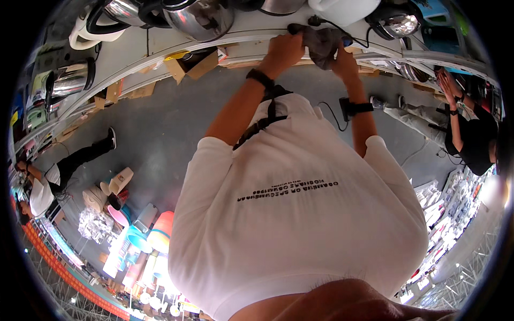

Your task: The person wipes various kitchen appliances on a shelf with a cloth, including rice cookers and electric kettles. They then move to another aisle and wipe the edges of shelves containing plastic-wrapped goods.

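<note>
A dark grey-brown cloth (322, 47) is bunched between my two hands at the shelf's front edge, its lower end hanging over that edge. My left hand (285, 53) grips the cloth's left side, with fingers closed. On its right side my right hand (344, 64) pinches the cloth, a little lower than the left. Black parts stick out at the cloth's upper left and right; whether they belong to something under it I cannot tell. Just beyond lies a black plug (315, 21) on a cord, close to a white rounded appliance (345, 9).
Metal kettles, among them a large steel one (201, 20), line the white shelf (257, 25). Open cardboard boxes (194, 64) sit below it. One person (471, 128) stands at the right, another (43, 190) at the far left. Colourful bins (160, 231) stand on the grey floor.
</note>
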Demonstrator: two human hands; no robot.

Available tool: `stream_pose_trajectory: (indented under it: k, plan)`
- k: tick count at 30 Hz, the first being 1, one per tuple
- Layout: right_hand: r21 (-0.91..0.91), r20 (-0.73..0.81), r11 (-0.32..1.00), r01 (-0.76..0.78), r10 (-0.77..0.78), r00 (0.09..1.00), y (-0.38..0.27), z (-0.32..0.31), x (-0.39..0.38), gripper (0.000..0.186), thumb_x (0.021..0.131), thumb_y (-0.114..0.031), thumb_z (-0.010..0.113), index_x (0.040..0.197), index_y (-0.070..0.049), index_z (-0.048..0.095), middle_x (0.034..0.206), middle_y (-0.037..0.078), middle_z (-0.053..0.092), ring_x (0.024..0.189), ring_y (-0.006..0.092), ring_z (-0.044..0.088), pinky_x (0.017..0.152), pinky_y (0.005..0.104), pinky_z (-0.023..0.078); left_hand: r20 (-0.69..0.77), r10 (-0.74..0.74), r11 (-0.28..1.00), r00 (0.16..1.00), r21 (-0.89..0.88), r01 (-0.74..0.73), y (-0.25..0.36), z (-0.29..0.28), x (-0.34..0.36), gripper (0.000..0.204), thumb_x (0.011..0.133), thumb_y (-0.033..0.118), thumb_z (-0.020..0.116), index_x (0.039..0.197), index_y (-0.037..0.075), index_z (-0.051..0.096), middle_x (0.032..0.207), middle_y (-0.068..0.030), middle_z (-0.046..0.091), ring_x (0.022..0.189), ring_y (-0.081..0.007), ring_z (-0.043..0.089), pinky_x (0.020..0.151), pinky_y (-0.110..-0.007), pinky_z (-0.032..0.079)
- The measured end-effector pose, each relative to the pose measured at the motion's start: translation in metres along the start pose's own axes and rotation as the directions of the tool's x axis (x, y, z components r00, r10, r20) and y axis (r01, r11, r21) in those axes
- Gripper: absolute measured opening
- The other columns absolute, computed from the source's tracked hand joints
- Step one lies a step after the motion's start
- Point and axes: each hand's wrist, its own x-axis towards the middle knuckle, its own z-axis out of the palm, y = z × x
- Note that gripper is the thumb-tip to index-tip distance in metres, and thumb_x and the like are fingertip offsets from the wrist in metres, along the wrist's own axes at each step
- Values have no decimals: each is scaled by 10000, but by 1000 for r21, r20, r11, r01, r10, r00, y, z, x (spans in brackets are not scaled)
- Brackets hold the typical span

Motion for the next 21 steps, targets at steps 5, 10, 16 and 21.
stream_pose_trajectory:
  k: [5,10,16,21]
  plan:
    - [-53,107,993,110,-104,989,-78,20,-2,526,815,-277,617,1261,-53,448,891,243,659,849,422,657,721,519,528,-27,-139,989,990,-53,138,-62,-30,-37,314,834,227,520,1104,88,597,867,-214,680,844,-426,646,760,-544,519]
    - [-100,194,960,262,-240,951,-156,15,-12,471,785,-279,659,1174,-50,524,905,231,660,840,429,657,713,516,533,11,-331,935,944,-128,330,-114,-48,-68,442,787,229,561,1215,119,570,945,-214,677,873,-434,640,751,-526,514]
    - [-19,139,988,156,-152,979,-148,4,-14,533,845,-379,570,1308,-121,515,948,236,673,887,426,654,767,524,517,-53,-16,977,998,-212,5,-129,-21,-48,341,787,261,576,1079,92,630,918,-219,676,855,-426,644,757,-510,519]
    - [75,-3,997,-9,9,1000,-112,38,-2,465,957,-409,381,1286,-121,541,1021,267,652,976,449,615,852,539,472,-20,-62,943,998,-328,52,-91,-26,-29,336,799,270,561,1080,98,630,936,-221,677,866,-432,640,787,-516,516]
